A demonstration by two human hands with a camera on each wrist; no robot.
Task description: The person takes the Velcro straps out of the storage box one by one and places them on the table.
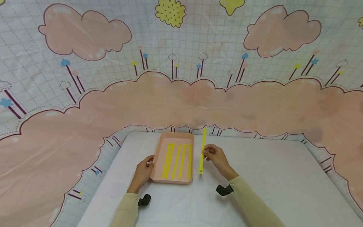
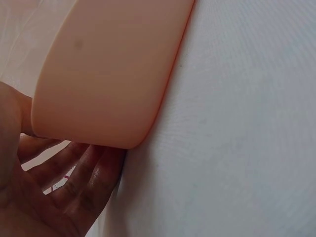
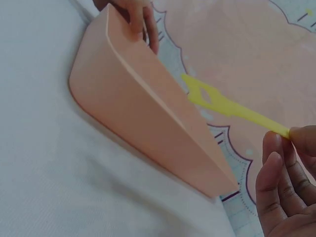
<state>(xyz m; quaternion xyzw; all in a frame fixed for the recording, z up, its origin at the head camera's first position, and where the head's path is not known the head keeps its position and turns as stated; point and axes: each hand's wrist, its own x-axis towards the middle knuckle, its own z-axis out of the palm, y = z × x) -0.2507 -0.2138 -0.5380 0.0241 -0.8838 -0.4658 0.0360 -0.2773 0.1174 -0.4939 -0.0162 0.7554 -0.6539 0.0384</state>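
A shallow peach tray [image 1: 173, 181] rests on the table with several thin yellow strips [image 1: 181, 162] lying lengthwise in it. My left hand [image 1: 143, 171] grips the tray's left side. In the left wrist view, the thumb is at the rim and the fingers [image 2: 79, 173] are against the outer wall. To the right of the tray, my right hand [image 1: 216, 157] pinches another flat yellow strip [image 3: 242, 112] between thumb and fingertips. Its wider end has a hole and a notched tip, and points toward me; the thin end points away.
A white cloth covers the table [image 1: 269, 179]. Behind it hangs a backdrop [image 1: 175, 104] printed with clouds and stars. Dark wrist devices [image 1: 224, 190] sit at both sleeve cuffs.
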